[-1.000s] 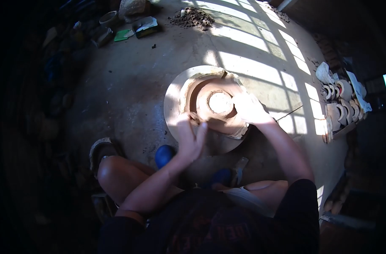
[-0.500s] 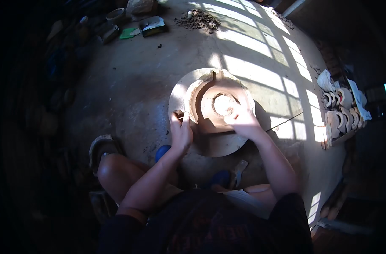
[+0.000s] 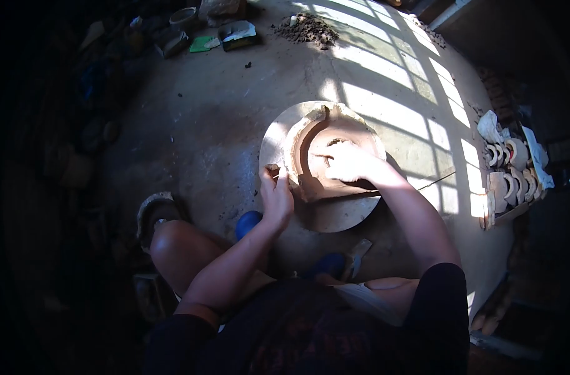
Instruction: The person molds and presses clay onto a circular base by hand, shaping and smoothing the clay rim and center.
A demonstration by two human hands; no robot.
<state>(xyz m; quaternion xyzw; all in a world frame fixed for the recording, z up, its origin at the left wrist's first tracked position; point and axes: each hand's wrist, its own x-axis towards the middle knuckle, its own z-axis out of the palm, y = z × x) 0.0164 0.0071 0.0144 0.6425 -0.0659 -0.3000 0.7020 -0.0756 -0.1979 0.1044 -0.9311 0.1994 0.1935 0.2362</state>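
Note:
In front of me a round pale wheel [image 3: 342, 222] carries a plaster-like ring mould [image 3: 295, 140] with a broken-looking rim. The mould's hollow inside [image 3: 350, 128] looks lined with smooth brown clay. My right hand [image 3: 350, 164] reaches into the hollow over its middle, fingers stretched leftward and apart; glare washes out their detail, and the hand hides most of the centre. At the left edge of the wheel, my left hand [image 3: 277, 197] has thumb and fingers closed around something small and dark, too shaded to name, close beside the mould's outer wall.
Curved mould pieces [image 3: 513, 184] stand in a low crate at right, with white cloth or plastic beside them. A heap of clay crumbs [image 3: 308, 31], a dark tray [image 3: 238, 34] and a green item [image 3: 201, 44] lie on the far floor. A curved piece [image 3: 153, 209] sits by my left knee.
My right hand has moved leftward across the hollow and now covers the pale round centre that showed before. The left hand keeps its place by the mould. The whole view has shifted slightly.

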